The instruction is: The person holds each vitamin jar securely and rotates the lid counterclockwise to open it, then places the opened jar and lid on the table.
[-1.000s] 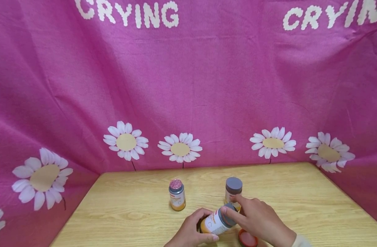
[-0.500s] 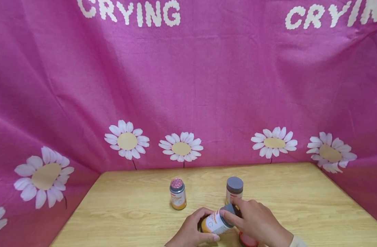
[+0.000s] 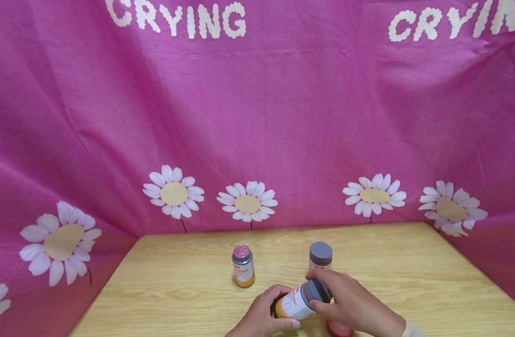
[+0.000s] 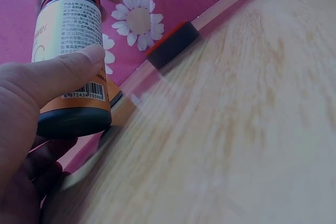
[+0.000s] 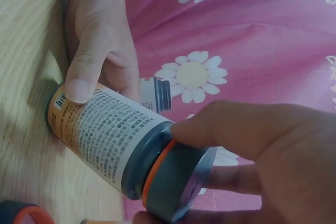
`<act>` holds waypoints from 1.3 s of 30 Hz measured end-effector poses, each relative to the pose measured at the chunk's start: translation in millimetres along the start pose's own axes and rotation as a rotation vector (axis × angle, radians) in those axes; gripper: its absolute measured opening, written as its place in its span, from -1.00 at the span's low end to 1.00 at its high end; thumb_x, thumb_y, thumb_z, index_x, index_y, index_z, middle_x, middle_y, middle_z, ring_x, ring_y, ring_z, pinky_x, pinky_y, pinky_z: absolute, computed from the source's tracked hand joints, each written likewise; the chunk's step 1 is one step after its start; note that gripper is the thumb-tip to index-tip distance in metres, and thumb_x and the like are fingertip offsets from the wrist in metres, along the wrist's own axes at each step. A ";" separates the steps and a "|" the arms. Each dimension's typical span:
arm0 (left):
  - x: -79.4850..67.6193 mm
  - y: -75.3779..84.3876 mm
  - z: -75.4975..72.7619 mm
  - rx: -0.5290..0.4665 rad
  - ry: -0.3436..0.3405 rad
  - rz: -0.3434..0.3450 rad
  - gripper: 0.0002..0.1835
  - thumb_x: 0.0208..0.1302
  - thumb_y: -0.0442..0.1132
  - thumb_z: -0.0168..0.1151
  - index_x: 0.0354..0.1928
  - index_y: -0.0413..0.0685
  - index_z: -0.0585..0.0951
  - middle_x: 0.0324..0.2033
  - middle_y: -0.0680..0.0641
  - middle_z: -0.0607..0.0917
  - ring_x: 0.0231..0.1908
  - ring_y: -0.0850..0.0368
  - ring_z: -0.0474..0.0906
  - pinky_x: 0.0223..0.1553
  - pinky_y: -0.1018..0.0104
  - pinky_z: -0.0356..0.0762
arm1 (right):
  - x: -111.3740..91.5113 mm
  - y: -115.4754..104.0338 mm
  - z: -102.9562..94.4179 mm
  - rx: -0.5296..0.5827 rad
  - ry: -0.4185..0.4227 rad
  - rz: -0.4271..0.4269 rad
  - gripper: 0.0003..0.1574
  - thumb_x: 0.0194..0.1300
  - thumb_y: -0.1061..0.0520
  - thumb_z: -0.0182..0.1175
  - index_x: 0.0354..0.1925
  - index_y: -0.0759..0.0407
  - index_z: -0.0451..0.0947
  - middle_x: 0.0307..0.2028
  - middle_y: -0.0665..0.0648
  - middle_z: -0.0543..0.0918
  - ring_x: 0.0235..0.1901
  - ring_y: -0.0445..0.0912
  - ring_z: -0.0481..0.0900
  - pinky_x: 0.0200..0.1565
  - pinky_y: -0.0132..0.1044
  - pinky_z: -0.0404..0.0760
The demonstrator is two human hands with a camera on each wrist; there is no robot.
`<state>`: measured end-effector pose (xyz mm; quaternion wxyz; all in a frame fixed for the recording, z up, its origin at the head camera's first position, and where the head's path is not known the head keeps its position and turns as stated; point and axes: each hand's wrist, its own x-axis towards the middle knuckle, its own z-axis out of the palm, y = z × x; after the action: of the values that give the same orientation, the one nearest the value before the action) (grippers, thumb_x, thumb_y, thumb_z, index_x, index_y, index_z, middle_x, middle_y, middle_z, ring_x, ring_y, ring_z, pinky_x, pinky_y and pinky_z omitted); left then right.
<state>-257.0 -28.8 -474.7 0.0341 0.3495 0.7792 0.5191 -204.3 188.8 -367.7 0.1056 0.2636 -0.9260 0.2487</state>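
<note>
My left hand (image 3: 263,312) grips a supplement bottle (image 4: 68,35) with a white and orange label, a dark base and a dark neck, holding it tilted toward the right. Its thumb (image 5: 79,90) lies across the label. My right hand (image 3: 354,299) pinches the dark grey cap (image 5: 176,182) at the bottle's mouth between thumb and fingers. An orange ring shows along the cap's lower edge in the right wrist view. A second, capped bottle (image 3: 320,253) stands just behind the right hand, its lower part hidden.
An uncapped bottle (image 3: 243,271) with a pink, shiny seal on its mouth stands at the left on the wooden table (image 3: 169,290). A loose cap with a red inside (image 3: 339,328) lies under the right hand. A pink flowered cloth (image 3: 283,117) hangs behind.
My right hand has shifted its fingers round the cap, with the thumb now lower on its side. The left hand and its bottle have stayed nearly still.
</note>
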 end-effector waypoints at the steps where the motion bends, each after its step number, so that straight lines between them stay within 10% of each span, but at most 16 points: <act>1: 0.0 -0.2 0.2 0.012 0.004 0.006 -0.48 -0.05 0.00 0.38 0.01 0.26 0.44 -0.15 0.19 0.53 -0.19 0.32 0.43 -0.18 0.44 0.38 | -0.4 0.0 -0.4 -0.003 -0.002 -0.016 -0.56 0.00 -0.01 0.31 -0.12 -0.10 0.42 -0.27 -0.19 0.52 -0.32 -0.29 0.46 -0.30 -0.30 0.47; 26: 0.0 0.9 -2.8 -0.031 -0.037 -0.099 -0.49 0.02 0.04 0.31 0.05 0.30 0.41 -0.13 0.20 0.51 -0.17 0.30 0.43 -0.15 0.41 0.37 | -0.2 2.2 -3.8 -0.016 -0.057 -0.190 -0.27 -0.07 0.35 0.32 0.02 -0.18 0.34 -0.08 -0.15 0.44 -0.14 -0.24 0.45 -0.13 -0.20 0.51; 39: 0.6 3.9 -2.2 -0.059 -0.042 -0.173 -0.50 0.02 0.03 0.31 0.05 0.33 0.42 -0.13 0.22 0.51 -0.17 0.29 0.43 -0.13 0.38 0.36 | -0.2 3.2 -13.2 0.045 -0.107 -0.068 -0.34 0.01 0.27 0.30 0.02 -0.18 0.31 -0.04 -0.08 0.43 -0.11 -0.18 0.45 -0.12 -0.16 0.52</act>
<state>-256.4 -29.4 -470.2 0.1053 0.2906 0.7900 0.5296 -205.1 198.0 -357.7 0.0584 0.3102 -0.9149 0.2515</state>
